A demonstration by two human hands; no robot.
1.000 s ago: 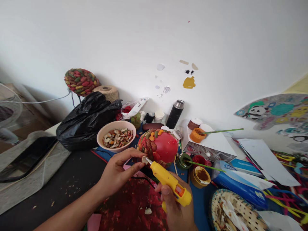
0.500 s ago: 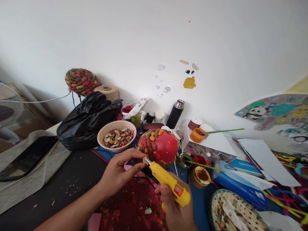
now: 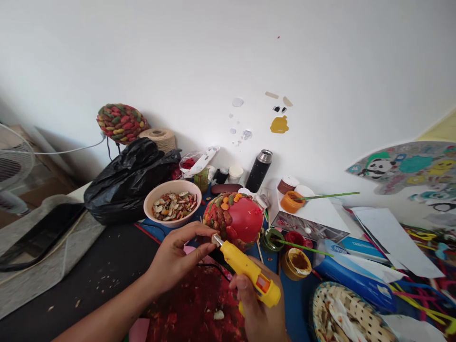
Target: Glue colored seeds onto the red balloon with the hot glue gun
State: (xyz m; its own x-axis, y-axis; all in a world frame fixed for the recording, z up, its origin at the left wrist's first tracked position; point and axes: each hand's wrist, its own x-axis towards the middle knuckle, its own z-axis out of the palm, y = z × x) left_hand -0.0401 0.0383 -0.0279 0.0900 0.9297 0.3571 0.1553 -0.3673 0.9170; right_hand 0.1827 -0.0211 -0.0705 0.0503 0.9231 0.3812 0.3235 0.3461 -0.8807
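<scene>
My right hand [image 3: 261,304] is wrapped round a yellow hot glue gun [image 3: 245,268], its metal nozzle pointing up and left. My left hand [image 3: 181,251] pinches a small pale shell piece [image 3: 214,240] between thumb and fingertips, right at the nozzle tip. Most of that piece is hidden by the fingers. Just behind them sits a red ball [image 3: 247,221], partly covered with painted shells in brown, green and orange. A pinkish bowl [image 3: 147,209] of painted shell pieces stands beyond my left hand. One loose pale shell [image 3: 218,315] lies on the red-stained work surface [image 3: 188,304].
Right of the ball stand open paint jars: green [image 3: 272,240], ochre [image 3: 296,264] and orange [image 3: 292,203]. A woven basket [image 3: 317,304] is at lower right. Behind are a black bottle [image 3: 259,172], a black plastic bag [image 3: 124,185], twine [image 3: 160,138] and a finished shell-covered ball [image 3: 122,123].
The camera view has shifted very slightly. Both hands keep their hold, and the nozzle remains at the shell piece.
</scene>
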